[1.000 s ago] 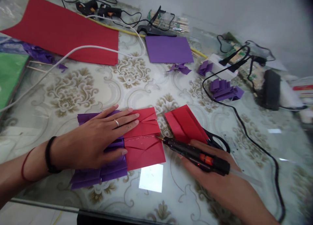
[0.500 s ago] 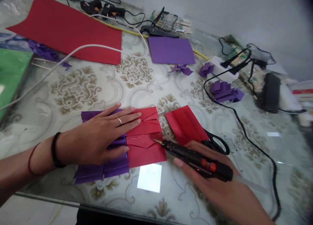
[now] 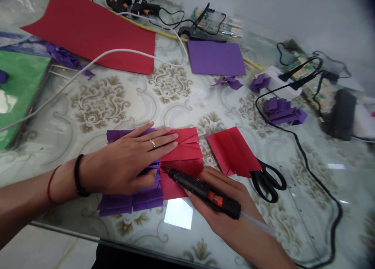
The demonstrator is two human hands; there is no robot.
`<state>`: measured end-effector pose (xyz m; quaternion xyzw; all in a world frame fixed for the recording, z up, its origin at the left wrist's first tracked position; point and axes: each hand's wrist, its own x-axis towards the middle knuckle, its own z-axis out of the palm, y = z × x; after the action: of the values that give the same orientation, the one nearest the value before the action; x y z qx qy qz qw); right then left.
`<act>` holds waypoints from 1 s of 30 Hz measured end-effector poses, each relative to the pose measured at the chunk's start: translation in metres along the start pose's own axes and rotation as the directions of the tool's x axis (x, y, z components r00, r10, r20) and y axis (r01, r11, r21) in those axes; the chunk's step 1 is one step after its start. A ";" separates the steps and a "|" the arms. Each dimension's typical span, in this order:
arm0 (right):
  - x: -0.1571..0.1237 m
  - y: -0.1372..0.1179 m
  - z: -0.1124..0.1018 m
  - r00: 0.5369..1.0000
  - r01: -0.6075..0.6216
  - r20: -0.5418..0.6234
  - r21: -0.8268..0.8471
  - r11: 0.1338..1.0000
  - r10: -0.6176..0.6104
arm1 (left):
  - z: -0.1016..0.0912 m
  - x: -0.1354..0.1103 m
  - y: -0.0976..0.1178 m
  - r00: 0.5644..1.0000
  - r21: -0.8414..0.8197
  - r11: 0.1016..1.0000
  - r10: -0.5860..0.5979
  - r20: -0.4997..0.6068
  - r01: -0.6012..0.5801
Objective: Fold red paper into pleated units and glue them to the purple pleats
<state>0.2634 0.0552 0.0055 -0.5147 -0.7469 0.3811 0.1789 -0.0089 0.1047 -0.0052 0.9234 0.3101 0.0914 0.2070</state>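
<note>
My left hand [image 3: 129, 159] lies with fingers stretched across folded purple paper [image 3: 117, 204] and the edge of folded red paper [image 3: 187, 146], pressing them to the table. In my right hand [image 3: 228, 214] is a black glue gun [image 3: 202, 191] with an orange switch and a clear glue stick out of its back. Its metal tip touches or hovers just over the red paper, close to the seam with the purple paper; I cannot tell which. Another folded red piece [image 3: 234, 150] rests to the right, partly over black-handled scissors [image 3: 269, 179].
Large red sheets [image 3: 99, 38] and a purple sheet [image 3: 216, 58] lie farther back. Purple paper pieces [image 3: 284, 111] sit near a white power strip [image 3: 281, 81]. A black cord [image 3: 301, 148] runs down the right side. A white cable [image 3: 117, 50] crosses the left. Two other glue guns [image 3: 143, 7] lie behind.
My right hand has moved the glue gun left along the red paper, its tip now near the purple edge. My left thumb has drawn in slightly. The whole view has shifted a little.
</note>
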 end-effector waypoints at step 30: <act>-0.024 0.008 -0.015 0.983 0.089 0.161 0.019 0.996 -0.091 | -0.003 0.000 -0.002 1.000 -0.001 1.000 0.019 0.012 -0.019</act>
<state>0.2881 0.0410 0.0118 -0.4467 -0.7792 0.4175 0.1376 -0.0110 0.1069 -0.0038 0.9268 0.3000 0.0878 0.2082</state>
